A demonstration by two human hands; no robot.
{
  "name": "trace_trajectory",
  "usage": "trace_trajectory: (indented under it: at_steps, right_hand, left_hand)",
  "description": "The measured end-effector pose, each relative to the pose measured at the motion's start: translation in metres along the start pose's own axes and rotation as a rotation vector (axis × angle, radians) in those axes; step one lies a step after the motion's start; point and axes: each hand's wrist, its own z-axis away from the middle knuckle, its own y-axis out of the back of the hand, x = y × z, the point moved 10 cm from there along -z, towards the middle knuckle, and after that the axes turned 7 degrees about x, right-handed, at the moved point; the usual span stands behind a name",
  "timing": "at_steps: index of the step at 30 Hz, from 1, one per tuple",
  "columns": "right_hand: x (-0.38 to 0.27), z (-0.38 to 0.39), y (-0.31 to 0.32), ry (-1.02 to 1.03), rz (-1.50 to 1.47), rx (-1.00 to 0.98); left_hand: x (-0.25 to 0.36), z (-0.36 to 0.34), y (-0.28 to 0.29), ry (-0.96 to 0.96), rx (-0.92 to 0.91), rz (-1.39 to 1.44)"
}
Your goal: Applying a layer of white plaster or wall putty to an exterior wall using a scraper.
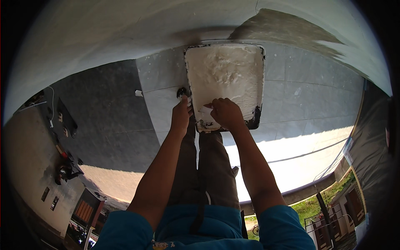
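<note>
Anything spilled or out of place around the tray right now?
Yes: the tray's dark rim is smeared with pale paste, so it looks messy; left of it, a small white object lies on the floor, perhaps dropped.

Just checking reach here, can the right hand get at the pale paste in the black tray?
Probably yes: the right hand is over the near part of the tray, and nothing visible blocks it from the pale paste.
</note>
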Motion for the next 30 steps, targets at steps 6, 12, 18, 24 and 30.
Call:
trace_trajectory:
  at_steps: [6,12,18,24,30]
  right_hand:
    - [0.021,-0.038,0.065,-0.028,0.08,0.236]
    - [-0.019,-0.014,0.037,0.083,0.108,-0.066]
    - [-0.01,0.012,-0.032,0.234,0.175,-0.369]
    - [-0.019,-0.059,0.038,0.203,0.136,0.052]
    - [-0.011,-0.053,0.039,-0.021,0.085,-0.144]
  left_hand:
    - [-0.001,0.001,-0.006,-0.014,0.028,-0.001]
    - [-0.01,-0.025,0.013,-0.279,-0.01,-0.324]
    - [-0.028,-0.016,0.001,-0.247,0.003,-0.169]
    - [-0.028,-0.016,0.008,-0.224,-0.059,-0.129]
    - [-0.029,-0.015,0.014,-0.159,-0.066,-0.083]
